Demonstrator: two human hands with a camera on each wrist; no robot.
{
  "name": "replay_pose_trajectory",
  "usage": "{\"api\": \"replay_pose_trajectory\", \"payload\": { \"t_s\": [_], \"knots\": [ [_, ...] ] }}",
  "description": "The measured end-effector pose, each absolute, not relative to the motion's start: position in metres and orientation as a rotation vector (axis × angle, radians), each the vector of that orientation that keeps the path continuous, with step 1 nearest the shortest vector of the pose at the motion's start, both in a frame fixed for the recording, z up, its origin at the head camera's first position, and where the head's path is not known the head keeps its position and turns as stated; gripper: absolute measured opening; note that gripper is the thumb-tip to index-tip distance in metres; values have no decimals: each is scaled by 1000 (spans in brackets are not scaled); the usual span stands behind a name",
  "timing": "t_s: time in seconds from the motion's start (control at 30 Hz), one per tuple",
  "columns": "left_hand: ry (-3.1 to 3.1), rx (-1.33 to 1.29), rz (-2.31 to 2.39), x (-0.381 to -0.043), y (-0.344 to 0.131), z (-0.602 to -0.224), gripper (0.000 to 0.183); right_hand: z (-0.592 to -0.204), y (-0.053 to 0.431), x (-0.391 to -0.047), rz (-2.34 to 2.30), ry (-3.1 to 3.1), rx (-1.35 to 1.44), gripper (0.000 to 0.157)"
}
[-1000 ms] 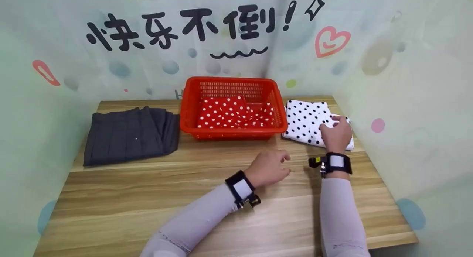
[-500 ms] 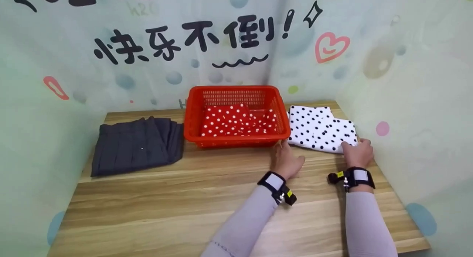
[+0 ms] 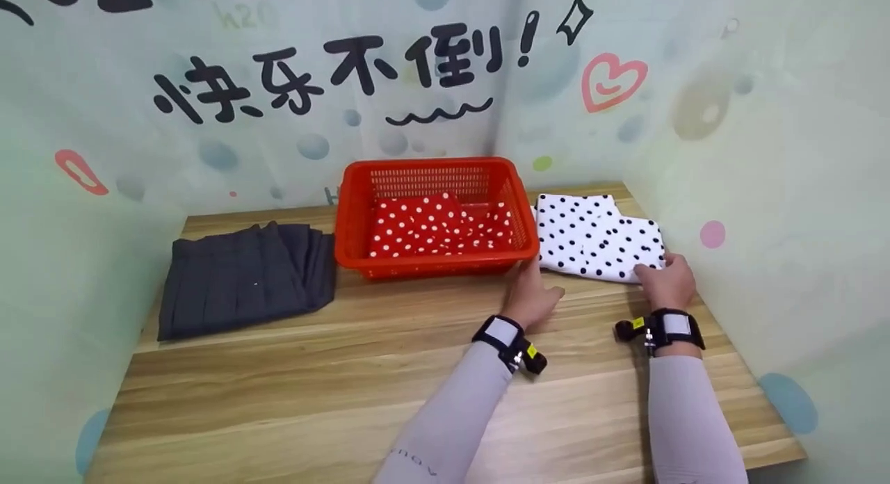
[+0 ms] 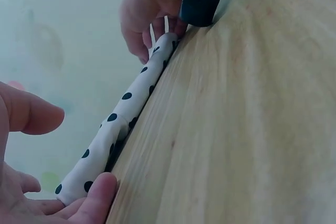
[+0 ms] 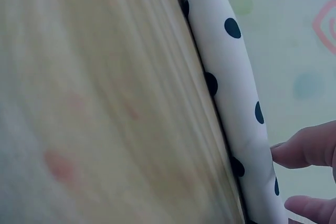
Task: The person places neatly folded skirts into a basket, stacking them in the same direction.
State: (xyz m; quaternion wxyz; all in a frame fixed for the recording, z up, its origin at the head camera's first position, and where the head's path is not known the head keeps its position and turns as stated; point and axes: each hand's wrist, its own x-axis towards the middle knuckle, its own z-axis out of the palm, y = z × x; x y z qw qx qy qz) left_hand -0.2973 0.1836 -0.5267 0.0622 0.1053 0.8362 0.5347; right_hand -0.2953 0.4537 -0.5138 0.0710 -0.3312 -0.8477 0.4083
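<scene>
A folded white cloth with black dots (image 3: 598, 237) lies flat at the back right of the table. My right hand (image 3: 667, 282) is at its front right corner, thumb at the front edge and fingers round the right side. In the right wrist view two digits (image 5: 307, 148) come close against the cloth's upper side. My left hand (image 3: 532, 296) reaches toward the cloth's left end, its fingertips hidden behind the basket rim in the head view. The left wrist view shows the left fingers (image 4: 97, 198) at that end of the cloth, with the thumb (image 4: 39, 114) held apart above.
A red plastic basket (image 3: 438, 263) stands at the back centre, right beside the white cloth, with a red white-dotted cloth (image 3: 417, 223) inside. On the left lies a folded dark grey pleated garment (image 3: 243, 282). Printed curtains (image 3: 765, 157) enclose the wooden table (image 3: 313, 400).
My right hand has shifted from the top of the white cloth to its front right corner. My left hand has moved right, up to the basket's front right corner.
</scene>
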Motion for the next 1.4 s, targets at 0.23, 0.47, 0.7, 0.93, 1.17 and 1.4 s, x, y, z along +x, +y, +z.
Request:
{"api": "replay_pose_trajectory", "payload": {
  "t_s": [0.23, 0.47, 0.7, 0.93, 1.17, 1.4],
  "knots": [
    [2515, 301, 1636, -298, 176, -527, 92, -517, 452, -294, 1243, -2513, -997, 72],
    [2625, 228, 1579, -265, 188, -523, 76, -516, 467, -273, 1158, -2612, -959, 72],
    [2598, 272, 1523, -243, 179, -519, 62, -508, 480, -231, 1168, -2744, -935, 79],
    [2553, 380, 1560, -213, 141, -522, 33, -515, 475, -183, 1205, -2816, -923, 85],
    [2483, 479, 1564, -171, 100, -526, 39, -519, 462, -146, 1192, -2900, -848, 85],
    [2457, 536, 1441, -166, 56, -522, 28, -514, 436, -139, 1227, -3008, -727, 77]
  ]
}}
